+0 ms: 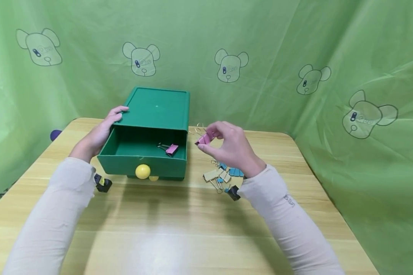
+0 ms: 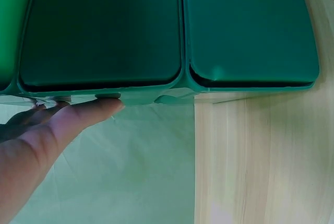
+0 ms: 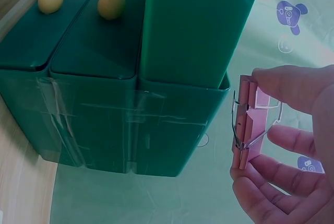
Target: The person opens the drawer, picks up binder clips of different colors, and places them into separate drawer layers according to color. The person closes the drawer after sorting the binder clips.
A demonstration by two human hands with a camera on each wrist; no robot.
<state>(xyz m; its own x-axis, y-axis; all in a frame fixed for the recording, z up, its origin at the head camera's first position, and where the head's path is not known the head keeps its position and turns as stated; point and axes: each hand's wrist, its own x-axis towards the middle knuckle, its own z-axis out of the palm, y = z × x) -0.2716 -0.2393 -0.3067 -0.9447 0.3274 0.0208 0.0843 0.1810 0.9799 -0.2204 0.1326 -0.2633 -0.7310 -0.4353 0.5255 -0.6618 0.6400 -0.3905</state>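
A green drawer unit (image 1: 158, 107) stands on the table with its top drawer (image 1: 117, 165) pulled out. Inside that drawer lies a pink binder clip (image 1: 172, 149) with its wire handles spread. My left hand (image 1: 101, 133) rests against the unit's left side; in the left wrist view its fingers (image 2: 88, 114) lie nearly straight along the side wall. To the right of the open drawer, raised above the table, my right hand (image 1: 232, 147) pinches another pink binder clip (image 3: 255, 122) by its ends between thumb and fingers. Below it, several cream and blue binder clips (image 1: 211, 175) lie loosely piled.
Yellow round knobs (image 1: 143, 171) stick out from the drawer fronts. Two lower drawers, with knobs (image 3: 111, 5), are closed. A green printed curtain (image 1: 186, 46) hangs behind and beside the wooden table (image 1: 130, 236). Small black objects (image 1: 103, 184) show beside each cuff.
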